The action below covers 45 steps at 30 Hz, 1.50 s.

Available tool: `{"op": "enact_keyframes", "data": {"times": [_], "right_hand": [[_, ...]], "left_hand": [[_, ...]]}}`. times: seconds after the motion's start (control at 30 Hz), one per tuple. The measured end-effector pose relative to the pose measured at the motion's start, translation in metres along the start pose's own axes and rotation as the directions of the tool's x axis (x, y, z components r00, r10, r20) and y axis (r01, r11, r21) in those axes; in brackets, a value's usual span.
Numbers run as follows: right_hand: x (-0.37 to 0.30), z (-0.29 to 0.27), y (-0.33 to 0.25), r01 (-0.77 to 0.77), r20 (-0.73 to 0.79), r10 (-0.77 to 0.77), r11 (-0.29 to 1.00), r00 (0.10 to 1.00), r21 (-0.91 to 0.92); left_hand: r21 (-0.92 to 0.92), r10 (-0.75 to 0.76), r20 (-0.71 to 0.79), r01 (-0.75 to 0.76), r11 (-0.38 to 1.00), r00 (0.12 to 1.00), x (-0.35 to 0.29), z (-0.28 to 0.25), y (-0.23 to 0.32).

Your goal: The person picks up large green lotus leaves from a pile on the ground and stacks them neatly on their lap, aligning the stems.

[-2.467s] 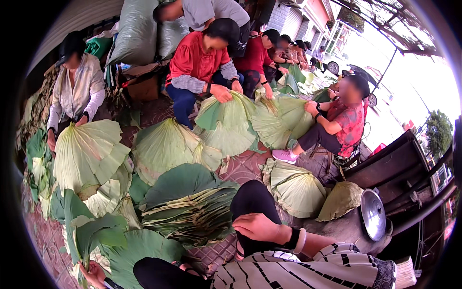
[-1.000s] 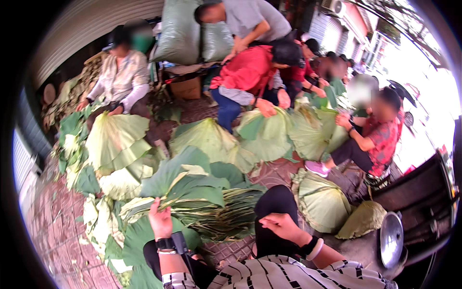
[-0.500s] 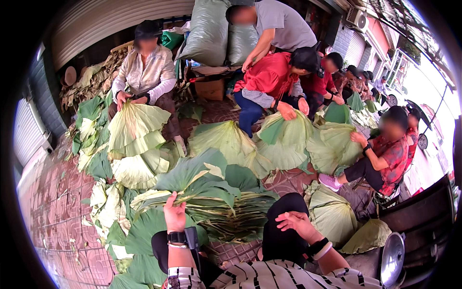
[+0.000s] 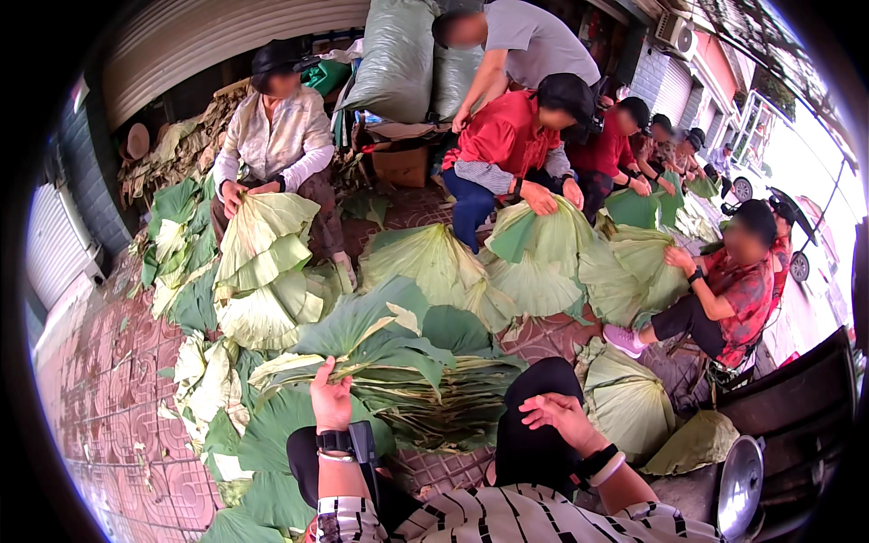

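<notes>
My left hand (image 4: 331,398) pinches the near edge of a large green lotus leaf (image 4: 367,330), which lies on top of a folded stack of lotus leaves (image 4: 434,403) in front of my knees. The stack shows many layered, yellowish-green edges. Over my right knee, my right hand (image 4: 559,421) hovers with loosely bent fingers apart and nothing in them. More broad green leaves (image 4: 281,430) spread on the paving to the left of my left hand. A pale, pleated bundle of leaves (image 4: 625,403) rests beyond my right hand.
Several people sit around, handling fans of pale leaves (image 4: 262,244); one in grey (image 4: 543,50) leans over another in red. A metal lid (image 4: 740,487) stands at the lower right. Large stuffed sacks (image 4: 389,63) and a cardboard box (image 4: 400,166) are at the back.
My hands and the leaf stay nearly in place. The person in red across from me raises their head slightly, and the seated person at the left shifts the leaf bundle a little.
</notes>
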State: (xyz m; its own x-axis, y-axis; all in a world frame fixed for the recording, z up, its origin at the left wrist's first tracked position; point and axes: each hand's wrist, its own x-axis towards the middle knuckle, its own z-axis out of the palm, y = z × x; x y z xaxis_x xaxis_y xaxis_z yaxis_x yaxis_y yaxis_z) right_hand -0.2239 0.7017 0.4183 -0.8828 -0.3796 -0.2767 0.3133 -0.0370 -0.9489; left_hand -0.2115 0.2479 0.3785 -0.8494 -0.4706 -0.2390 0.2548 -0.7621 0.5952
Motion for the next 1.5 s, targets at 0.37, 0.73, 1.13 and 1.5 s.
{"op": "enact_keyframes", "data": {"times": [0.37,0.73,1.13,1.5], "right_hand": [[-0.004,0.002,-0.001,0.020,-0.003,-0.020,0.999,1.000,-0.030],[-0.006,0.004,0.000,0.028,-0.001,-0.028,0.999,1.000,-0.046],[-0.007,0.004,0.002,0.057,0.016,-0.056,0.995,0.998,-0.082],[-0.006,0.005,0.004,0.054,0.005,-0.054,0.996,0.999,-0.067]], "left_hand": [[0.022,0.002,0.030,-0.003,1.000,1.000,-0.006,0.004,0.000],[0.016,0.009,0.008,-0.009,1.000,1.000,-0.006,0.001,-0.001],[0.015,0.014,0.013,-0.014,1.000,1.000,-0.006,-0.003,-0.002],[0.053,0.010,0.025,-0.012,0.999,1.000,-0.006,-0.006,0.000]]}}
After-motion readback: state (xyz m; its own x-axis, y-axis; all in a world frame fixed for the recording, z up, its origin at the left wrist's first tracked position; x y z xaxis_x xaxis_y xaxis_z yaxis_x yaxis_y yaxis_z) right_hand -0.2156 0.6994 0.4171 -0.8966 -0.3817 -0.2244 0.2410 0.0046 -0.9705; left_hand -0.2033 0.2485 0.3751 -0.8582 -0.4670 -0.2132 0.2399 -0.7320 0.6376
